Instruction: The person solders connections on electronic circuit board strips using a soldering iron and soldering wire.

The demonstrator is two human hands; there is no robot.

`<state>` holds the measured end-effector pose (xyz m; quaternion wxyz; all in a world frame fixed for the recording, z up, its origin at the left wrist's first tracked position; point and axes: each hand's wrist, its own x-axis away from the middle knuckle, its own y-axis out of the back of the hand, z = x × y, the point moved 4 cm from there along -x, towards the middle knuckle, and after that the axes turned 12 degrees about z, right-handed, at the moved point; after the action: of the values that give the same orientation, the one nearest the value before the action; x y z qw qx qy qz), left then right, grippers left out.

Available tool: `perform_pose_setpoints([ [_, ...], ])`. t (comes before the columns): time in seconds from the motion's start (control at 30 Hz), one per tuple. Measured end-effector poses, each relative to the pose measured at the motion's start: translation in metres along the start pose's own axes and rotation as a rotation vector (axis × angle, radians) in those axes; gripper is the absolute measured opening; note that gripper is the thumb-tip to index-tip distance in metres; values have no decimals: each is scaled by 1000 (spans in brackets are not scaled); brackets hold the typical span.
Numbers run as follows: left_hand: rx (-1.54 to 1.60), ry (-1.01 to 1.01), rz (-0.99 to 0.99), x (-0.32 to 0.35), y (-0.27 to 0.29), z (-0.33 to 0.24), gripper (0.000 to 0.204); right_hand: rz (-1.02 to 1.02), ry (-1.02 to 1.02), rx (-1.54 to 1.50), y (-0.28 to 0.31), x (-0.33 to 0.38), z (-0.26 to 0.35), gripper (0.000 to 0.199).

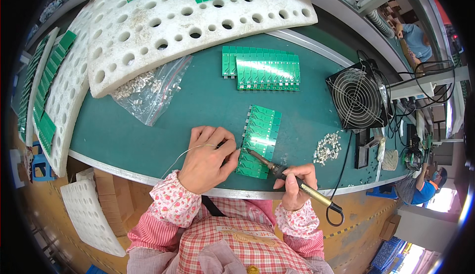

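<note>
A green circuit board panel [260,138] lies on the bench in front of me, with a row of small pins along its left edge. In my right hand [298,185] is a soldering iron [309,191], its tip down at the left part of the board. My left hand [209,156] is closed at the board's left edge, pinching a thin strand of solder wire [179,156] that trails back over the wrist. The exact contact of tip and wire is too small to make out.
Two more panels [268,71] lie stacked farther back. A plastic bag of small white connectors [148,88] sits under a white foam board [198,19] bearing circuit boards. Loose white connectors [327,149] lie at right, near a black fan [357,96] and a cable.
</note>
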<state>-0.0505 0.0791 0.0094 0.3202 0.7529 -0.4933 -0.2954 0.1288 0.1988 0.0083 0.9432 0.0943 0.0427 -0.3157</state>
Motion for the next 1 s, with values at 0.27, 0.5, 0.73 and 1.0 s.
perform_pose_setpoints([
  [0.27,-37,-40,-21,-2,-1,-3,8,38,-26,23,-2,-4,1,13],
  [0.5,-62,-37,-14,-3,-3,-3,9,66,-19,25,-2,-6,4,14],
  [0.73,-71,-46,-23,-2,-1,-5,9,67,-22,2,-3,-6,4,15],
  [1.0,-5,0,-70,3,-2,-2,8,-99,93,-67,2,9,5,12],
])
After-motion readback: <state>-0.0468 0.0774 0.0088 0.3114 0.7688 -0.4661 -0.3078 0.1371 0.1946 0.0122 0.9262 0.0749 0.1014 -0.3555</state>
